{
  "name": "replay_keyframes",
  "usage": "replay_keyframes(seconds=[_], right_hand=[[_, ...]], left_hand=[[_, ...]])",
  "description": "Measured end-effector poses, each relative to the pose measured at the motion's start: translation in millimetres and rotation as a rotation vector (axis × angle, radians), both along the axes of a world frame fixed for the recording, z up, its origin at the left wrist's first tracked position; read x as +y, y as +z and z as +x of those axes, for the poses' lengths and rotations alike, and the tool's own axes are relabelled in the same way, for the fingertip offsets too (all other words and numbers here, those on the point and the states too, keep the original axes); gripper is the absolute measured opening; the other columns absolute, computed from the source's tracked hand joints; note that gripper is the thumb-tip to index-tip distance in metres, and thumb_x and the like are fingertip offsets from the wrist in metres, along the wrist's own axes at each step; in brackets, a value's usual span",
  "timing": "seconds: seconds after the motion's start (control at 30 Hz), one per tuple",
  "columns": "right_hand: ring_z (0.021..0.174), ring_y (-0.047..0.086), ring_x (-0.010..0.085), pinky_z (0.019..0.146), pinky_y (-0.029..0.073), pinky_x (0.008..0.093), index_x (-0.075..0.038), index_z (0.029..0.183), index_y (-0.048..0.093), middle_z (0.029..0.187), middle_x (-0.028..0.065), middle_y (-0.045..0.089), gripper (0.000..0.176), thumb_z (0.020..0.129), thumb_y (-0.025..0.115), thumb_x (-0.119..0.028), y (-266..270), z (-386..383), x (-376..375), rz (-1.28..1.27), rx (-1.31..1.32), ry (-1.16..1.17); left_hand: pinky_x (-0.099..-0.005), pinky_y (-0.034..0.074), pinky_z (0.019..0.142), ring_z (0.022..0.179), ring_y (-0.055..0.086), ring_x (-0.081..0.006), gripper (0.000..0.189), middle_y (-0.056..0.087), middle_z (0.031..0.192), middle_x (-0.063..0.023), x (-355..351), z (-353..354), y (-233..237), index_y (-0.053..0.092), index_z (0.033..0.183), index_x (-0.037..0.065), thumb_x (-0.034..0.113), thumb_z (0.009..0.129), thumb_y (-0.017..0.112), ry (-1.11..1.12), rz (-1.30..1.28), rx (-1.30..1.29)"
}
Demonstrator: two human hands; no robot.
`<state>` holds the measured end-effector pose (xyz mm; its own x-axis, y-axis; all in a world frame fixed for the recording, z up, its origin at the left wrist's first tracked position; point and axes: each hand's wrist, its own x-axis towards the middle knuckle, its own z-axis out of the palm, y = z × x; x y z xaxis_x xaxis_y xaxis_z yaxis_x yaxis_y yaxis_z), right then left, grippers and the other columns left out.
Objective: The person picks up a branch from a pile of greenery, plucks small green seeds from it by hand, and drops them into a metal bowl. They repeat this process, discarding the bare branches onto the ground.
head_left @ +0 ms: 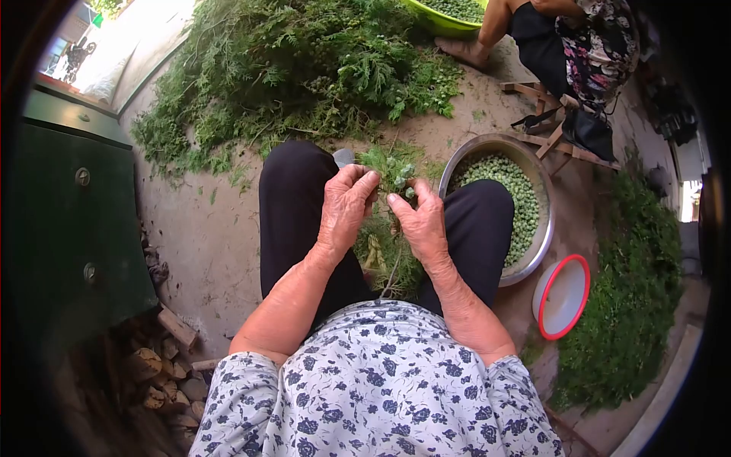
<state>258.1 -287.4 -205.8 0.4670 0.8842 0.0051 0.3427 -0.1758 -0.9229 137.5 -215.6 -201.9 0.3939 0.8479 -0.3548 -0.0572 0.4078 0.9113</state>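
Note:
Between my knees, a conifer sprig [398, 177] with pale green cones is held up in both hands. My left hand [349, 204] is closed in a pinch on its left side, thumb against the bent fingers. My right hand [423, 225] pinches near the cones from the right, its thumb pointing up; the fingertips are partly hidden. Below the hands, more green foliage and a thin stem [393, 273] hang down to my lap. Beside my right knee stands a metal basin [550, 209] holding many loose green cones [525, 199].
A large heap of cut branches [304, 68] lies ahead. At right are a red-rimmed white basin [564, 297] and a bed of greenery [624, 297]. Another person [598, 46] sits by a lime-green basin [435, 23]. A green cabinet [68, 221] and firewood [164, 373] stand left.

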Motion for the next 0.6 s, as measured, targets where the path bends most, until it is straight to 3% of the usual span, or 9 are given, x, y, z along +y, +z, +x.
replay_keyframes(seconds=[0.03,0.1,0.3,0.43,0.5,0.53,0.6], right_hand=[[0.070,0.059,0.0219,0.067,0.047,0.0331,0.005,0.100,0.057,0.081,0.0156,0.063,0.029,0.077,0.065,-0.011,-4.6,0.1,-0.8,0.000,0.001,0.000],[0.061,0.056,0.0141,0.057,0.047,0.0290,0.004,0.103,0.057,0.077,0.0107,0.061,0.030,0.078,0.064,-0.012,-15.2,-1.5,-2.5,-0.052,0.295,0.050],[0.046,0.045,0.0036,0.040,0.037,0.0208,0.001,0.102,0.057,0.066,0.0003,0.054,0.025,0.082,0.062,-0.013,-0.8,-7.9,-1.8,-0.064,0.664,0.050],[0.047,0.045,0.0042,0.041,0.038,0.0219,0.001,0.100,0.056,0.063,-0.0012,0.052,0.024,0.082,0.063,-0.013,13.7,0.1,-10.0,-0.101,0.577,0.017],[0.050,0.046,0.0040,0.041,0.039,0.0185,0.000,0.109,0.053,0.071,-0.0015,0.052,0.028,0.084,0.061,-0.010,14.2,7.7,-13.2,-0.071,0.499,0.093],[0.049,0.046,0.0044,0.045,0.039,0.0211,0.001,0.103,0.057,0.064,-0.0015,0.054,0.025,0.082,0.062,-0.013,20.9,6.1,-10.6,-0.041,0.504,0.031],[0.049,0.046,0.0043,0.046,0.040,0.0210,0.001,0.103,0.058,0.066,-0.0013,0.054,0.026,0.082,0.062,-0.013,17.0,10.0,-8.4,-0.030,0.509,0.049]], left_hand=[[-0.0199,0.037,0.046,0.052,0.045,-0.0047,0.017,0.054,0.065,0.0003,0.4,0.2,-1.4,0.057,0.090,0.002,0.018,0.087,0.060,0.000,0.000,0.001],[-0.0167,0.029,0.041,0.045,0.036,-0.0031,0.015,0.048,0.061,0.0033,1.4,0.1,-6.0,0.055,0.085,0.007,0.021,0.088,0.060,0.066,-0.167,-0.132],[-0.0177,0.029,0.039,0.045,0.037,-0.0030,0.014,0.048,0.062,0.0038,2.1,-2.5,-10.4,0.054,0.084,0.008,0.020,0.090,0.057,0.104,-0.258,-0.222],[-0.0181,0.030,0.040,0.047,0.039,-0.0034,0.013,0.049,0.065,0.0034,10.7,-0.8,-16.7,0.053,0.086,0.009,0.021,0.090,0.057,0.221,-0.253,-0.331],[-0.0171,0.030,0.041,0.045,0.036,-0.0040,0.014,0.048,0.068,0.0035,12.7,2.9,-9.0,0.052,0.088,0.011,0.024,0.091,0.056,0.224,-0.203,-0.271],[-0.0198,0.034,0.044,0.052,0.040,-0.0057,0.016,0.048,0.071,0.0028,14.8,1.0,-8.9,0.052,0.090,0.011,0.027,0.090,0.056,0.206,-0.224,-0.302],[-0.0224,0.036,0.046,0.058,0.043,-0.0066,0.018,0.049,0.073,0.0024,15.5,-1.4,-3.1,0.052,0.091,0.011,0.029,0.089,0.058,0.213,-0.251,-0.337]])
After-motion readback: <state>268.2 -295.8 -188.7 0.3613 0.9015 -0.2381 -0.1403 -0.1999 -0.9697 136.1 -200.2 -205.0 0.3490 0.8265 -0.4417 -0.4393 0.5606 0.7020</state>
